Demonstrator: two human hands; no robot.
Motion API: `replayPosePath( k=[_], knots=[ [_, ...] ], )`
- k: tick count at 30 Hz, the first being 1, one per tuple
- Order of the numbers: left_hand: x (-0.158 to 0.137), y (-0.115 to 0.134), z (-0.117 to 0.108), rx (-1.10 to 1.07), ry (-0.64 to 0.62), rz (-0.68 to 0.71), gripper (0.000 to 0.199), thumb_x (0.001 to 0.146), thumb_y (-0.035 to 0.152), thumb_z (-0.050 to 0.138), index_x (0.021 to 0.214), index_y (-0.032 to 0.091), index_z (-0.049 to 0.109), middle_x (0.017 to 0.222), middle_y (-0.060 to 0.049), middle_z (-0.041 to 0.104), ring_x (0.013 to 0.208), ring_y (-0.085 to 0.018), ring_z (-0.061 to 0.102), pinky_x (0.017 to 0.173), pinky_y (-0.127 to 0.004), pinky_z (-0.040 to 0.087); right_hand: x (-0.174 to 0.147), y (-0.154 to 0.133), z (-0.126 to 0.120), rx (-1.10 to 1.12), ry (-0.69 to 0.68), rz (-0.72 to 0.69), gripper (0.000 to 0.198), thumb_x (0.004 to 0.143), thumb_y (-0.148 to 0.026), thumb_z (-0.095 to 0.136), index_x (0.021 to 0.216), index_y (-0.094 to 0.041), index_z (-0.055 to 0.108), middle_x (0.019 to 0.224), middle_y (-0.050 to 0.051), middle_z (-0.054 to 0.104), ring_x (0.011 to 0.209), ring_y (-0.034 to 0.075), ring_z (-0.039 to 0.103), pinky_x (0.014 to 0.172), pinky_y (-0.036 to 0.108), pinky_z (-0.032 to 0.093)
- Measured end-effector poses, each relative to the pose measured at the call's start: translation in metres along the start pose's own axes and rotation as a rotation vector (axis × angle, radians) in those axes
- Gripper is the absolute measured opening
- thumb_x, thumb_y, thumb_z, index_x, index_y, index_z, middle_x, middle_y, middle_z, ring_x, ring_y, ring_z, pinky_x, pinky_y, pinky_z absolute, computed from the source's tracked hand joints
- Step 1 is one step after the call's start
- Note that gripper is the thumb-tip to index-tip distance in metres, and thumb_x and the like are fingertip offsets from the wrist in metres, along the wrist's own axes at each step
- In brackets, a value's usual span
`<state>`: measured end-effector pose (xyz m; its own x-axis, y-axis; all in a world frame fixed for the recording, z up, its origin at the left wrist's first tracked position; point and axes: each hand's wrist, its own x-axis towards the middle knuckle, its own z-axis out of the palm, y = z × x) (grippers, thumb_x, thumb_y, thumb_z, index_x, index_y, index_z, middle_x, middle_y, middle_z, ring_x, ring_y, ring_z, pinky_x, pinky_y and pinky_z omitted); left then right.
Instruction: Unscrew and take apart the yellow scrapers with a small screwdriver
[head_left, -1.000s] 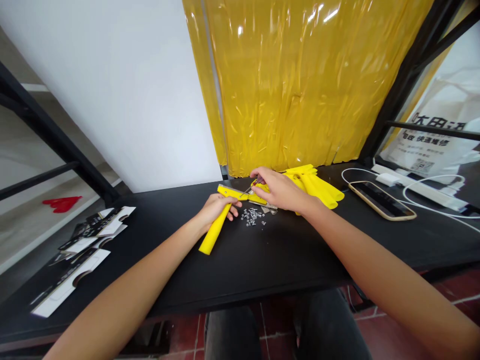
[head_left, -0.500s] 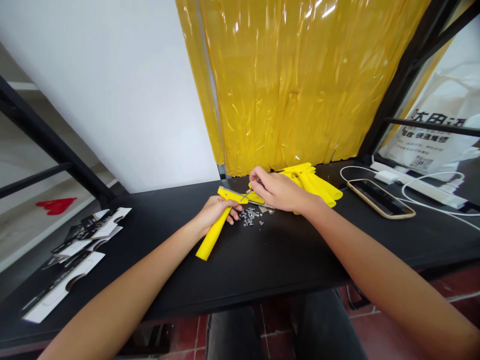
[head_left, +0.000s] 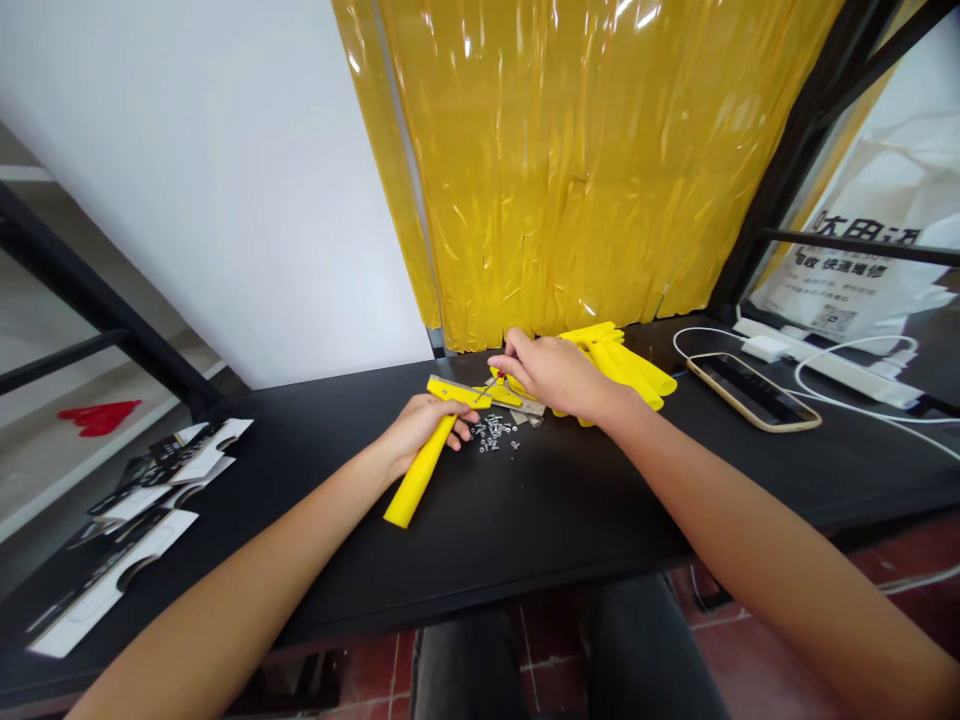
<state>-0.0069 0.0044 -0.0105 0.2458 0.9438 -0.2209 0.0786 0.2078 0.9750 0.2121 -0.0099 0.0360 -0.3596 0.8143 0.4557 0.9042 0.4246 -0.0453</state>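
Observation:
My left hand [head_left: 416,428] is closed around a yellow plastic handle [head_left: 421,478] with a crosswise head and a thin metal strip along its top edge. The handle's long end slants down toward the front of the table. My right hand [head_left: 559,375] pinches a small screwdriver [head_left: 490,384]; its thin shaft slopes down to the yellow head, and a bit of red shows at my fingers. Small screws and nuts [head_left: 493,432] lie loose just below the head. Flat metal pieces [head_left: 531,410] lie beside them, partly under my right hand. Behind it are several more yellow handles [head_left: 636,368].
On the right of the black table [head_left: 525,540] lie a phone [head_left: 754,392], white cables and a power strip [head_left: 832,362]. Cut white and black cardboard pieces [head_left: 120,580] lie at the left. A yellow plastic curtain [head_left: 592,180] hangs behind; black frame bars stand at both sides.
The view has shifted slightly, so everything sits a little further left. My right hand has turned slightly at the screwdriver; my left hand keeps the same hold on the yellow handle.

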Motion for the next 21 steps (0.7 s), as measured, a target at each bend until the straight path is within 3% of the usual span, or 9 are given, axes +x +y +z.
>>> replayPosePath(
  k=[5,11,17,21],
  knots=[
    [-0.0001,0.0005,0.0011,0.022,0.009,0.005,0.013,0.074,0.018,0.070,0.074,0.005,0.075,0.085,-0.017,0.075,0.054,-0.015,0.064,0.043,-0.025,0.049,-0.0030,-0.0007,-0.0064,-0.077,-0.005,0.015,0.056,0.103,-0.061,0.030,0.094,-0.017,0.063,0.083,0.011,0.073,0.075,0.027,0.067,0.060,0.033,0.030],
    [0.0023,-0.0005,0.0003,-0.005,0.037,-0.008,0.012,0.075,0.017,0.070,0.075,0.005,0.075,0.087,-0.017,0.076,0.054,-0.014,0.063,0.045,-0.025,0.049,-0.0079,0.0001,-0.0099,0.097,-0.093,-0.112,0.038,0.105,-0.043,0.031,0.121,-0.015,0.052,0.096,0.011,0.074,0.076,0.023,0.066,0.064,0.033,0.034],
    [0.0007,-0.0008,0.0016,0.018,0.025,-0.001,0.014,0.076,0.017,0.070,0.074,0.004,0.075,0.089,-0.018,0.075,0.055,-0.014,0.064,0.045,-0.025,0.050,-0.0048,0.0048,-0.0079,-0.036,-0.052,-0.005,0.054,0.104,-0.054,0.027,0.101,-0.015,0.064,0.088,0.014,0.072,0.076,0.026,0.066,0.065,0.034,0.034],
    [0.0004,-0.0002,0.0024,0.016,0.049,0.000,0.012,0.077,0.015,0.068,0.077,0.005,0.075,0.088,-0.018,0.076,0.054,-0.014,0.063,0.045,-0.025,0.050,-0.0076,0.0058,-0.0081,0.145,-0.091,-0.083,0.038,0.103,-0.044,0.034,0.118,-0.016,0.055,0.097,0.011,0.073,0.077,0.022,0.065,0.064,0.033,0.036]
  ],
)
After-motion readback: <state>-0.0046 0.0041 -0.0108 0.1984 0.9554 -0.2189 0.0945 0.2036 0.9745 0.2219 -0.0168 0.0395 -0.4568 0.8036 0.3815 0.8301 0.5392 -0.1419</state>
